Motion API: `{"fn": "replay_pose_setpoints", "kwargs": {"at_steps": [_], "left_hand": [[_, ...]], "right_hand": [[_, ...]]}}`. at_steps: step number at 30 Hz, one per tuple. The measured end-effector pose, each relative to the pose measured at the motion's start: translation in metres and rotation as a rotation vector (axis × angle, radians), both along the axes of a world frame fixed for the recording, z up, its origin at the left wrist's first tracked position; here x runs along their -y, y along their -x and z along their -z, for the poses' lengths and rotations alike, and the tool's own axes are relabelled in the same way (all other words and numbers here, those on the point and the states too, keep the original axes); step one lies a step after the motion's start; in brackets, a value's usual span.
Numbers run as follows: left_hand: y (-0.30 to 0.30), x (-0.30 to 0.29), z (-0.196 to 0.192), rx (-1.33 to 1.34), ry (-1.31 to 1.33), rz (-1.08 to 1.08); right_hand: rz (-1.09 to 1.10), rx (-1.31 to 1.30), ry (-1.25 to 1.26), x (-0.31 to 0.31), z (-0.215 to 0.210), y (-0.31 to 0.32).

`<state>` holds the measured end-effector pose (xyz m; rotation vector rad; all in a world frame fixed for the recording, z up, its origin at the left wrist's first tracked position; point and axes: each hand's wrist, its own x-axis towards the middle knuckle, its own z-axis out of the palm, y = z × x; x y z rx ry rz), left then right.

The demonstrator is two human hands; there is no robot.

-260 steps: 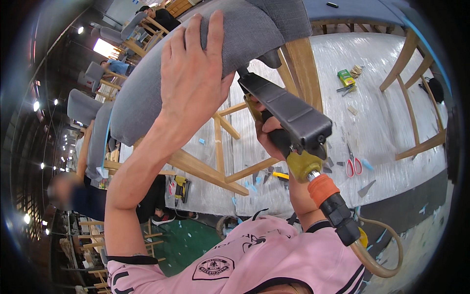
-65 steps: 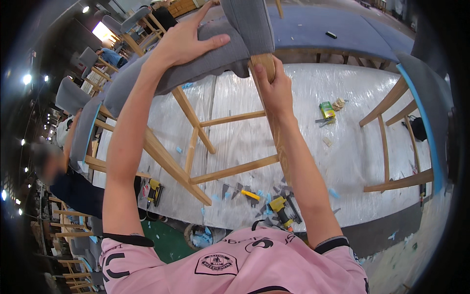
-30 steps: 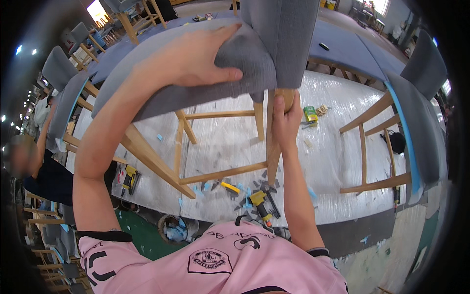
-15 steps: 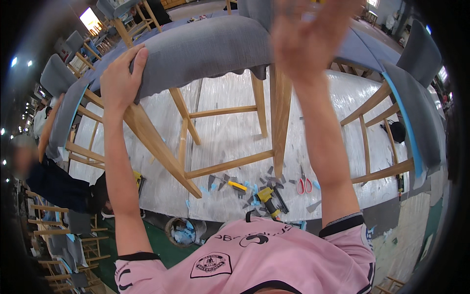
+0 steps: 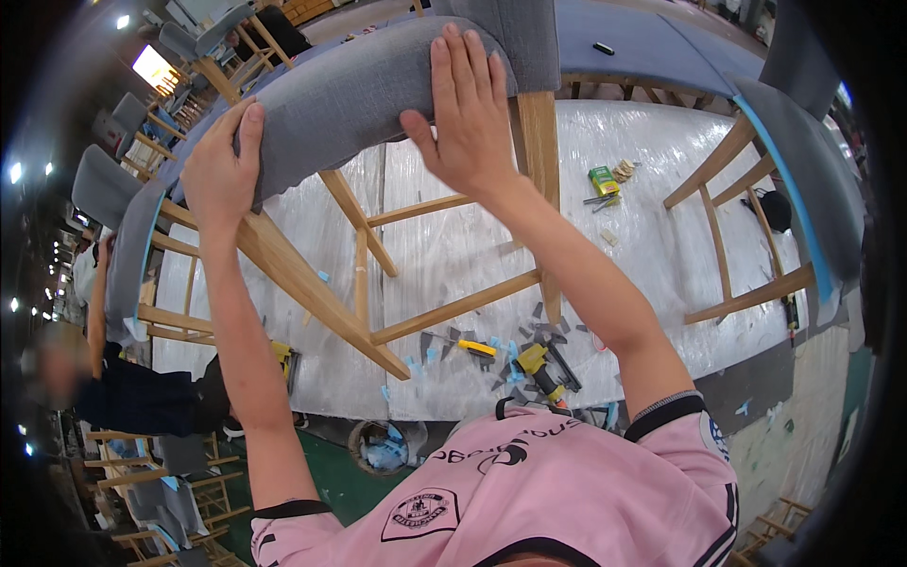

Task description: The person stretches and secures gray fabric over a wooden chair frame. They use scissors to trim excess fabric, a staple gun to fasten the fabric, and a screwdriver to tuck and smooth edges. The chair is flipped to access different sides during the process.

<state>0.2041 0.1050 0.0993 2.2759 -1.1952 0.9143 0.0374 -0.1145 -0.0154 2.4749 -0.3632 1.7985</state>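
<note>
A chair with a grey fabric seat stands tilted in front of me, and its wooden front leg points down toward me. The fabric hangs in a loose, wavy edge along the near side of the seat. At the left front corner my left hand grips the seat, thumb on top; its other fingers are partly hidden. My right hand lies flat on the right part of the seat, fingers stretched out, close to the grey backrest.
Below lie a yellow staple gun, a yellow-handled tool and fabric scraps. A green box sits farther right. More grey chairs stand at the left and right. A bin holds blue scraps. Another person is at the left.
My right hand has come down and left from a raised, blurred position onto the seat fabric. My left hand keeps its hold on the corner. My view has shifted slightly.
</note>
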Motion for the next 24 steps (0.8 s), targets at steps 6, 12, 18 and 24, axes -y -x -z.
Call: {"fn": "replay_pose_setpoints", "kwargs": {"at_steps": [6, 12, 18, 24], "left_hand": [[-0.007, 0.008, -0.006, -0.008, -0.009, -0.001], [-0.007, 0.0, -0.01, 0.03, -0.007, 0.005], [-0.005, 0.001, -0.002, 0.003, -0.017, 0.026], [0.008, 0.002, -0.002, 0.002, 0.029, 0.034]], "right_hand": [[-0.551, -0.064, -0.182, -0.093, 0.035, -0.027], [-0.119, -0.065, -0.033, -0.029, 0.008, 0.006], [-0.049, -0.048, -0.188, -0.002, 0.033, 0.05], [0.017, 0.166, -0.45, 0.026, 0.101, 0.103]]}}
